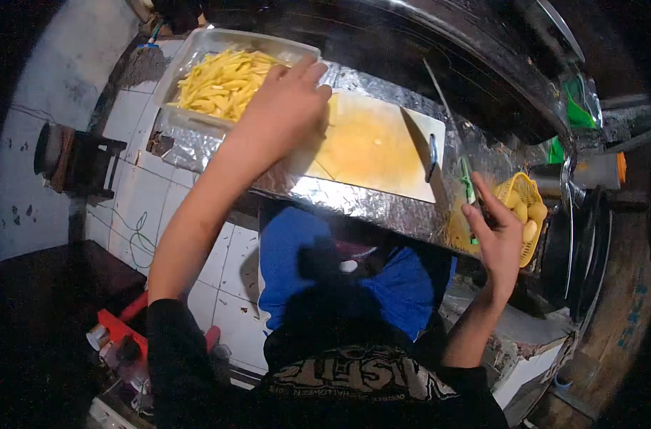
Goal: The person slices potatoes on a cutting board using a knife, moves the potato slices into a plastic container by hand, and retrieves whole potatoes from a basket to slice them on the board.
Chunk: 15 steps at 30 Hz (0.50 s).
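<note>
My left hand [293,104] is over the right edge of a clear plastic container [185,53] filled with yellow potato strips [222,82]. Its fingers are loosely apart, with nothing visible in them; the palm is hidden. A white cutting board [390,146], stained yellow, lies just right of that hand. Beyond the board's right end rests a long knife [447,107] with a green handle. My right hand [500,239] is beside this handle, thumb and forefinger spread. Against its right side stands a yellow plastic basket [531,187] with several peeled potatoes [529,214].
Silvery foil [340,199] covers the counter beneath the board. Right of the basket is a large dark round pan [590,243]. A red item [122,329] stands low at left, on white floor tiles. A dark wall runs behind the counter.
</note>
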Each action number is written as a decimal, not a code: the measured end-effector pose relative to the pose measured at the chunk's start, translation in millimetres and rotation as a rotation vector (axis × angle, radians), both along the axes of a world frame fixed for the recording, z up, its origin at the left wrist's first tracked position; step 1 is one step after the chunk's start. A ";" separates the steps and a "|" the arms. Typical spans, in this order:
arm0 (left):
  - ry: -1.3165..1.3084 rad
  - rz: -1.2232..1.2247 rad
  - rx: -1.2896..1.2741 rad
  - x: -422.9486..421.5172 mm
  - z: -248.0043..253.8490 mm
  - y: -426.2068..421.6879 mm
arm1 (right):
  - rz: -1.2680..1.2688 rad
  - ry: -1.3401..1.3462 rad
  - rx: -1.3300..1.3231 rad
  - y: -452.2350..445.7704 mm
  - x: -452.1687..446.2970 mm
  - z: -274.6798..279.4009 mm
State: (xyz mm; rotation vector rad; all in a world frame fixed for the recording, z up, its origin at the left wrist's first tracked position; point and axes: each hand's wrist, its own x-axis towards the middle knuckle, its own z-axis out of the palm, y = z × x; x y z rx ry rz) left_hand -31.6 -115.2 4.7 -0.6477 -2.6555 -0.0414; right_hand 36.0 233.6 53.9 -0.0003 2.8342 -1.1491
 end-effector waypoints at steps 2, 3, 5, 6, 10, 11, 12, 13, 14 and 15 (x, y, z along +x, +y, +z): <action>-0.067 -0.016 -0.073 -10.1 -15.6 9.9 | 0.066 0.064 0.030 7.8 6.0 -6.0; -0.134 -0.024 -0.141 -16.7 -18.0 14.1 | 0.074 0.064 -0.011 12.4 8.2 -9.2; -0.242 -0.004 -0.163 -25.6 -20.7 16.5 | 0.047 0.019 -0.015 17.0 13.8 -8.7; -0.350 0.038 -0.177 -28.2 -17.0 20.1 | 0.043 -0.026 -0.013 19.8 15.6 -8.7; -0.400 0.089 -0.194 -38.4 -8.1 29.5 | 0.078 0.118 -0.138 33.7 20.9 -31.5; -0.399 0.083 -0.204 -39.4 -7.9 29.9 | 0.070 0.118 -0.146 34.9 22.3 -32.8; -0.414 0.068 -0.158 -40.0 -7.1 29.8 | 0.084 0.118 -0.130 34.9 23.3 -34.0; -0.431 0.054 -0.113 -40.0 -6.9 30.1 | 0.098 0.116 -0.115 34.6 24.3 -35.3; -0.433 0.052 -0.122 -37.1 -9.2 31.4 | 0.094 0.114 -0.124 34.0 25.1 -36.8; -0.355 0.018 -0.121 -31.9 -11.5 33.8 | 0.091 0.086 -0.149 32.5 25.7 -38.5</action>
